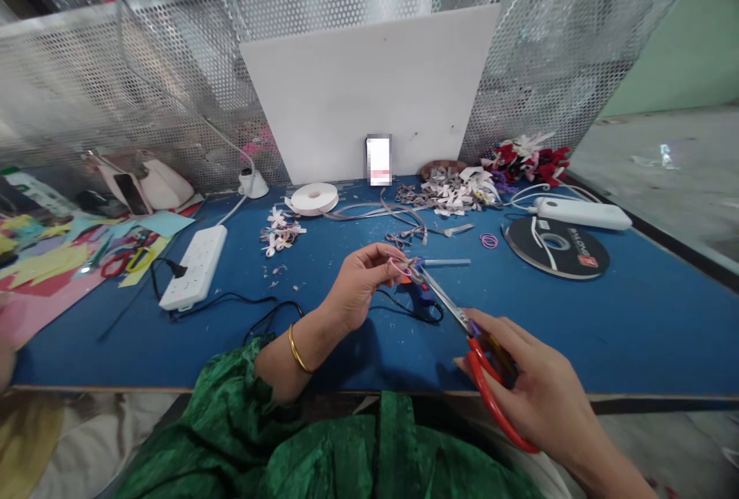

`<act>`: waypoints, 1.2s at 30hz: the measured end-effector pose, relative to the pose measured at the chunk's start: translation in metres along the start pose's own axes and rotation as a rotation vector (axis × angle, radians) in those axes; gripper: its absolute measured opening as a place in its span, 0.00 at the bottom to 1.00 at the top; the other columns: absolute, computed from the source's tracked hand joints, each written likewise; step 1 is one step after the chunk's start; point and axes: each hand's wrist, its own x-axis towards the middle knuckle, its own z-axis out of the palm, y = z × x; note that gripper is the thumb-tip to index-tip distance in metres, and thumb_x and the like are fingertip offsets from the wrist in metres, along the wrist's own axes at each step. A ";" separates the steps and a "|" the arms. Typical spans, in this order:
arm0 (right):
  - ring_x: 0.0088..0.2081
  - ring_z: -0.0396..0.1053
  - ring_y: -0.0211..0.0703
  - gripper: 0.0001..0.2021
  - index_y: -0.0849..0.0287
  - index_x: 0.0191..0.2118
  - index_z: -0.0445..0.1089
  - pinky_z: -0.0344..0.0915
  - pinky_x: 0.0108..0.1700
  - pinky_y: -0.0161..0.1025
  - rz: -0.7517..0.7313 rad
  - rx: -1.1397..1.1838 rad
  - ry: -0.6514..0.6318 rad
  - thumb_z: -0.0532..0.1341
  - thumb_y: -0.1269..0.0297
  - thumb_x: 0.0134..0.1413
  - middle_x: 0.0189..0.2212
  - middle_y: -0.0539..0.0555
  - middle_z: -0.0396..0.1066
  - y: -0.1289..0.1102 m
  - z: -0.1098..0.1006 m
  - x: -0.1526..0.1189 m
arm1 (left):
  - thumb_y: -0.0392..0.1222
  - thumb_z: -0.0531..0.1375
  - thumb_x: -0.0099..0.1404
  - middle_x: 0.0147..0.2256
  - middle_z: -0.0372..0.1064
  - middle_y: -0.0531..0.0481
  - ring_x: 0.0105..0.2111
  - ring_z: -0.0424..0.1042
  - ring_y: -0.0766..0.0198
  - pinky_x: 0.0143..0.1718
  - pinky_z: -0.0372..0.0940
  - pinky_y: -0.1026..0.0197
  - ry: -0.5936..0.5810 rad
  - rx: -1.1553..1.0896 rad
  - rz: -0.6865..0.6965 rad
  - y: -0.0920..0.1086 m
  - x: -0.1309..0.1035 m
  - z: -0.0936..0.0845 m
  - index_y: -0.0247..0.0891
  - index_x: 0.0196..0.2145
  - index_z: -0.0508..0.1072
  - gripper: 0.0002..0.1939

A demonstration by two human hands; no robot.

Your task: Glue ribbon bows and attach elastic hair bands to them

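Observation:
My left hand (pixel 362 283) is closed in a pinch on a small pink elastic band (pixel 399 266) with a greyish ribbon piece at its end. In my right hand (pixel 531 376) are scissors with red handles (pixel 490 399), their blades reaching up and left to the ribbon piece by my left fingertips. Whether the blades touch it is too small to tell. Behind the blades, a blue glue gun (pixel 424 293) lies on the table with a clear glue stick (pixel 453 262) projecting from it. Two loose pink elastic bands (pixel 489 241) lie farther right.
On the blue table (pixel 647 314) are a white ribbon roll (pixel 314 199), ribbon bows (pixel 280 231), a pile of grey and white bows (pixel 456 192), a black reel (pixel 555 247) and a power strip (pixel 195 264). A phone (pixel 379 160) leans against a white board (pixel 369 91).

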 end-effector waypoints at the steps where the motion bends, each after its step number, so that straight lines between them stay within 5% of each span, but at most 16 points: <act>1: 0.36 0.75 0.43 0.22 0.50 0.58 0.63 0.71 0.36 0.36 -0.009 -0.015 0.006 0.61 0.54 0.60 0.42 0.54 0.75 -0.001 -0.001 0.001 | 0.34 0.72 0.50 0.27 0.75 0.52 0.25 0.70 0.71 0.28 0.61 0.68 -0.006 0.001 -0.003 0.000 0.000 0.000 0.34 0.29 0.78 0.08; 36: 0.31 0.72 0.42 0.22 0.54 0.58 0.64 0.68 0.31 0.37 -0.053 -0.068 0.032 0.60 0.53 0.61 0.35 0.53 0.74 -0.002 0.001 0.006 | 0.35 0.73 0.50 0.27 0.76 0.52 0.26 0.71 0.71 0.30 0.61 0.69 -0.084 0.061 -0.036 -0.005 0.001 -0.001 0.35 0.29 0.78 0.09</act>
